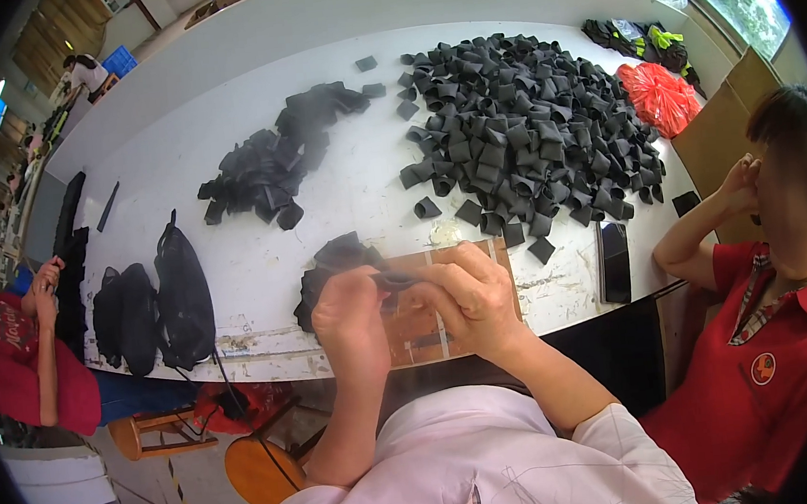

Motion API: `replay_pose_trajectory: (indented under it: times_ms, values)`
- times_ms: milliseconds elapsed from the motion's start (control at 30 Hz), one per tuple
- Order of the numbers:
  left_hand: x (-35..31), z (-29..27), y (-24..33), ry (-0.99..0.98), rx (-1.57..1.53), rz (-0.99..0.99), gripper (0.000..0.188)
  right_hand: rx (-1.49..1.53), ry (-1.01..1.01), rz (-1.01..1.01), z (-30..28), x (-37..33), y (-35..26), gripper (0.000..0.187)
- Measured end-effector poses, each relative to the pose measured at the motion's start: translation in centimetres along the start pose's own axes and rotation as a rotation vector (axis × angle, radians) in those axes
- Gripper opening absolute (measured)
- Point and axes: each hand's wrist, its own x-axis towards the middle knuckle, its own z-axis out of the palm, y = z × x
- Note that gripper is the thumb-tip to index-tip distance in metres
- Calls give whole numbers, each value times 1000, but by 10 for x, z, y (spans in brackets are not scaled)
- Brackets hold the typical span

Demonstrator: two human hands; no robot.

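Observation:
Close to the table's near edge, my left hand point(346, 305) and my right hand point(472, 294) are brought together, fingers closed on one small black fabric piece point(394, 280). My fingers cover most of that piece. A small heap of black fabric pieces point(344, 251) lies just behind and beside my left hand. Under my right hand is a flat brown board point(416, 337) with pale strips across it. Farther right spreads a large heap of black fabric loops point(518, 136), open-ended like short tubes.
A looser heap of black pieces point(262, 168) lies left of centre. Black pouches point(183, 290) sit at the left, and a phone point(615, 262) at the right. A red plastic bag point(661, 98) stands at the back right. People in red sit on both sides; wooden stools point(261, 471) are below.

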Motion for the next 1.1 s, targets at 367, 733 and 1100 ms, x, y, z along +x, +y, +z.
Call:
replay_pose_trajectory:
  times_ms: [367,733,1100]
  values:
    - [0,8,3,-180,423,227,12,66,31,-29,13,-14,17,19]
    - [8,-3,6,-334,715,369,6,37,-83,-2,8,-6,11,17]
    - [11,-6,-7,-259,714,456,4,89,76,-91,22,-12,22,13]
